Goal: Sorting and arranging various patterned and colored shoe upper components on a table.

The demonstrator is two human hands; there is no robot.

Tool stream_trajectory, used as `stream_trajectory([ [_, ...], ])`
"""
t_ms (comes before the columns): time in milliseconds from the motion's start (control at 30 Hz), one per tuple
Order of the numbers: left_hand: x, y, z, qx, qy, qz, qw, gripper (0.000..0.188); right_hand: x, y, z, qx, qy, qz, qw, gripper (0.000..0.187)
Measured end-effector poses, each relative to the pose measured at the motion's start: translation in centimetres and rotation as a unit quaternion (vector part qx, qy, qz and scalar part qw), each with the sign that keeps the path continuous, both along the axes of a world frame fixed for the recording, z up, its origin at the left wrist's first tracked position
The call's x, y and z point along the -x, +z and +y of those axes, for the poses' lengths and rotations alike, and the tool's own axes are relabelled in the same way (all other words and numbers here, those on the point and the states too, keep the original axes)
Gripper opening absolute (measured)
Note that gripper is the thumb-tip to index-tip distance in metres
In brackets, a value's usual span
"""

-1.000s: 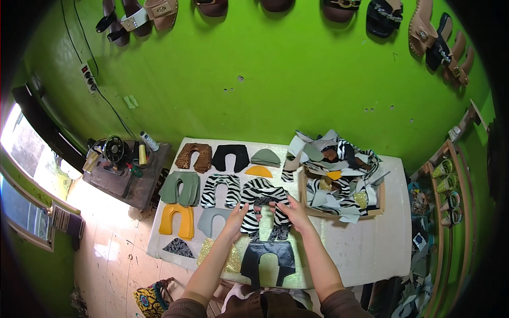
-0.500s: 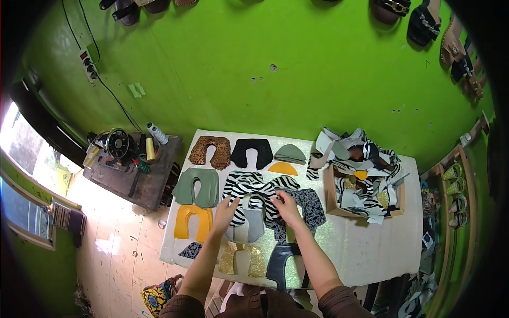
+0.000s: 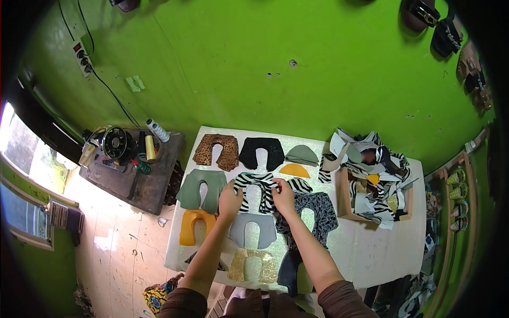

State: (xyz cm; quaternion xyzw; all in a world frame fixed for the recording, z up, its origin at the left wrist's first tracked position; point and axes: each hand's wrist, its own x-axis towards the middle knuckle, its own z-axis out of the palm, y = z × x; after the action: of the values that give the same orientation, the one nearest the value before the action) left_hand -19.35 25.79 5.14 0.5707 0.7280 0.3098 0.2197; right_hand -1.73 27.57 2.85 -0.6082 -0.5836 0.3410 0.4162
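A zebra-striped U-shaped cut piece (image 3: 257, 179) lies on the white table (image 3: 366, 249), between my two hands. My left hand (image 3: 230, 201) is closed at its left edge, and my right hand (image 3: 284, 197) pinches its right edge. Just below is a grey U-shaped piece (image 3: 252, 228); a black-and-grey patterned piece (image 3: 321, 212) lies beside my right wrist. Green U-shaped pieces (image 3: 188, 191) and a yellow one (image 3: 189, 225) are left of my left hand. Above are a leopard-print piece (image 3: 225, 155) and a black piece (image 3: 273, 153).
A box (image 3: 347, 204) heaped with offcuts stands at the right. Green half-rounds (image 3: 302, 155), a yellow half-round (image 3: 295, 170) and a gold glitter piece (image 3: 238, 267) lie on the table. At left, a sewing machine (image 3: 114, 142) sits on a dark stand. Sandals (image 3: 445, 40) hang on the green wall.
The zebra-striped piece, bunched up between my hands before, now lies flatter and slightly farther from me, uncovering the grey piece. The whole view has shifted a little.
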Motion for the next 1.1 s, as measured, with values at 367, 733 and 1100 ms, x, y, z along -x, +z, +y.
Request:
stream_trajectory([
  [367, -0.7, 0.2, -0.5, 0.018, -0.063, 0.098, 0.993, 0.053, 1.3, 0.4, -1.2, -0.017, 0.012, -0.101, 0.995, 0.033],
  [733, -1.4, -1.8, 0.1, -0.074, -0.073, 0.226, 0.969, 0.063, 2.0, 1.2, -1.4, -0.073, 0.046, -0.281, 0.956, 0.05],
  [1100, -1.8, -2.1, 1.5, 0.086, -0.075, 0.19, 0.975, 0.065, 2.9, 0.0, -1.7, -0.009, 0.05, -0.289, 0.956, 0.05],
])
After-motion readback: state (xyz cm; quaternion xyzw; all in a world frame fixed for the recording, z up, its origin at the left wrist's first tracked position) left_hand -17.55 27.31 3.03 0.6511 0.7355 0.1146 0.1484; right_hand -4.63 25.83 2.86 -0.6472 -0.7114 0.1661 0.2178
